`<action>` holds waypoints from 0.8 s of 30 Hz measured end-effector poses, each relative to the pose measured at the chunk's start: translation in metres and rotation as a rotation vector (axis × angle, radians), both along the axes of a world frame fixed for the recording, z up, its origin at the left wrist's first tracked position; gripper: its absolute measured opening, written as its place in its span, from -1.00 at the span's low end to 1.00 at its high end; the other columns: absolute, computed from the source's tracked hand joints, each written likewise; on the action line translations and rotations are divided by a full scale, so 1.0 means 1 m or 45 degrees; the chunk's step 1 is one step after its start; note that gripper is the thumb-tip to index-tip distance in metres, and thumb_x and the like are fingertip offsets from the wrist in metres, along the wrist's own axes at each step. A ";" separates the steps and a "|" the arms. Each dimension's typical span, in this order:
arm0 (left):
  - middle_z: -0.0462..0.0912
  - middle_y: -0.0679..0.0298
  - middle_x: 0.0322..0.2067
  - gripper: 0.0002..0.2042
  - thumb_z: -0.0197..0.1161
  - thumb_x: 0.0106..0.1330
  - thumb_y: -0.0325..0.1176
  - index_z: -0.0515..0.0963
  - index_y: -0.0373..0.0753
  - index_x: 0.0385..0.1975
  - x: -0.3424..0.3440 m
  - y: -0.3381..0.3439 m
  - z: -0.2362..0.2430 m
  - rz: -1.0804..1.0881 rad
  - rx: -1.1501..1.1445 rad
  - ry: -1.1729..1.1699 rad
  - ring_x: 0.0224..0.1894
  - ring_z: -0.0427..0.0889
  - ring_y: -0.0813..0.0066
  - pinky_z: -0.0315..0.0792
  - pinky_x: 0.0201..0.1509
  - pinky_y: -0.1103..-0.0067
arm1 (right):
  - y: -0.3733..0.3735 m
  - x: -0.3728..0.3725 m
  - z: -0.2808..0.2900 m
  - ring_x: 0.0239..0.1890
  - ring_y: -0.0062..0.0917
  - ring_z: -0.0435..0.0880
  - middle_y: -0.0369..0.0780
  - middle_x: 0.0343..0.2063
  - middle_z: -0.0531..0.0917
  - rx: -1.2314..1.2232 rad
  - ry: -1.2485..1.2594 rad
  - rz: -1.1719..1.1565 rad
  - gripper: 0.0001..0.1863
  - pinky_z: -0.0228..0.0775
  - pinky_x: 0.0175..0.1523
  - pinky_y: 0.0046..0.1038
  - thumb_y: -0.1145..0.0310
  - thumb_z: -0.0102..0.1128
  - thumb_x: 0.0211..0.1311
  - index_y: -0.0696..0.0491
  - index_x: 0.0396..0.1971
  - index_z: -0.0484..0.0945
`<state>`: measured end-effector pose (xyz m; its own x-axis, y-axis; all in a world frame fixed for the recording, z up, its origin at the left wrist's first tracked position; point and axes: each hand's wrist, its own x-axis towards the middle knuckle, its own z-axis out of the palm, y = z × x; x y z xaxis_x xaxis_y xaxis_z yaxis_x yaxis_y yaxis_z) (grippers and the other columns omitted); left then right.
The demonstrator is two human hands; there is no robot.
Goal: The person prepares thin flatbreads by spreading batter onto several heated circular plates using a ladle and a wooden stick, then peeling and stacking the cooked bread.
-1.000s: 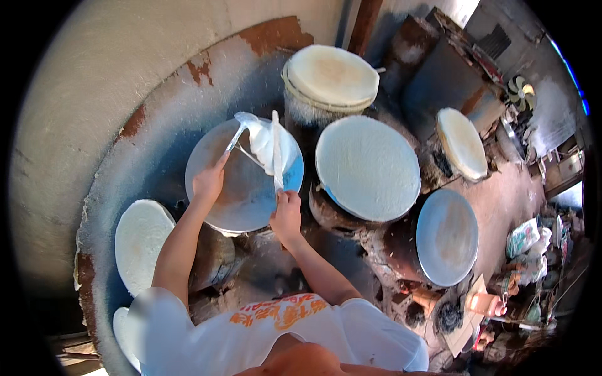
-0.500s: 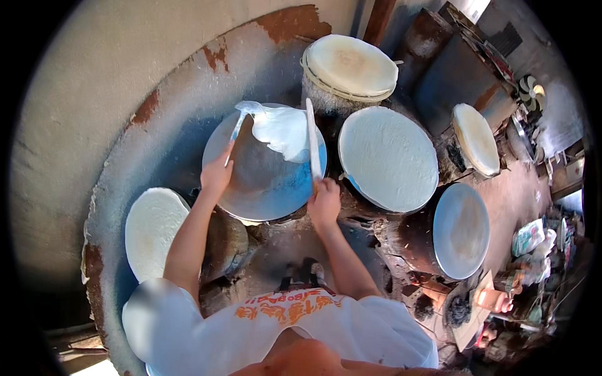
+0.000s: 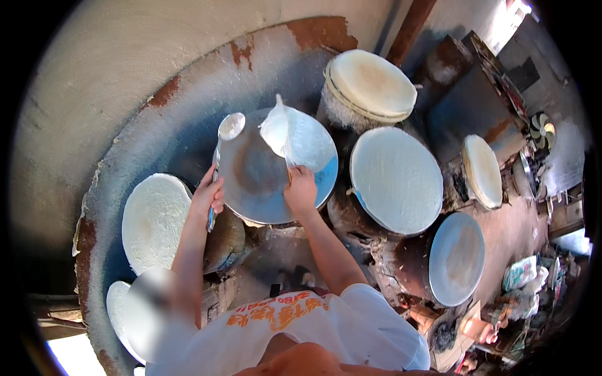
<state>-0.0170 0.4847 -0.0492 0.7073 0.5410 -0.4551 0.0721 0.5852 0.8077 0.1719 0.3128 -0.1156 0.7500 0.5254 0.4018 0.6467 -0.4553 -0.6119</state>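
In front of me is a round grey griddle [image 3: 254,203], with wet white batter [image 3: 315,141] over its upper right part. My right hand [image 3: 301,190] is closed round the short handle of a batter-coated spreader [image 3: 274,130], whose pale blade is over the batter; whether it touches the griddle I cannot tell. At the griddle's left rim, my left hand [image 3: 206,196] grips the long handle of a ladle [image 3: 232,126]. The ladle's bowl is coated white and sits at the far left rim.
A griddle covered in white batter [image 3: 396,180] stands to the right, a bare griddle [image 3: 456,260] nearer me. Pale sheets lie on a bucket [image 3: 370,84] behind, on a stand [image 3: 481,172] far right and at left [image 3: 157,219]. A curved wall [image 3: 135,144] bounds the left.
The ladle has moved left with its bowl turned up. My right hand has come left and the spreader's blade has swung over; batter now covers more of the griddle's right side. The view has shifted slightly.
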 end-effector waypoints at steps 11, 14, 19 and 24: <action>0.17 0.47 -0.70 -0.60 -0.07 0.43 -0.35 0.22 0.27 0.22 -0.024 -0.049 -0.014 0.275 -0.449 -0.649 -0.81 0.13 0.76 0.07 -0.83 0.78 | -0.005 0.040 0.001 -0.15 -0.21 0.50 -0.18 -0.22 0.59 -0.209 -0.105 0.407 -0.57 0.42 -0.04 -0.31 0.53 0.18 -0.23 0.06 -0.19 0.61; 0.13 0.48 -0.72 -0.57 -0.03 0.41 -0.36 0.21 0.25 0.23 0.017 -0.077 0.002 0.460 -0.381 -0.508 -0.81 0.09 0.76 0.03 -0.81 0.79 | 0.013 0.063 0.006 -0.15 -0.22 0.50 -0.20 -0.22 0.58 -0.188 -0.104 0.625 -0.56 0.42 -0.02 -0.32 0.53 0.19 -0.22 0.06 -0.17 0.60; 0.12 0.47 -0.72 -0.53 -0.08 0.43 -0.37 0.12 0.27 0.29 0.004 -0.139 0.036 0.594 -0.237 -0.631 -0.81 0.09 0.77 0.03 -0.81 0.80 | -0.039 0.149 0.016 -0.19 -0.28 0.49 -0.30 -0.21 0.60 -0.187 -0.364 0.722 -0.54 0.45 -0.09 -0.35 0.53 0.23 -0.24 -0.06 -0.17 0.64; 0.16 0.45 -0.68 -0.51 -0.09 0.44 -0.35 0.06 0.26 0.32 0.009 -0.160 0.042 0.859 -0.081 -0.394 -0.81 0.09 0.77 0.04 -0.81 0.80 | 0.007 0.150 0.002 -0.17 -0.30 0.50 -0.27 -0.26 0.61 -0.110 -0.211 0.937 -0.60 0.45 -0.07 -0.36 0.55 0.18 -0.17 -0.05 -0.21 0.64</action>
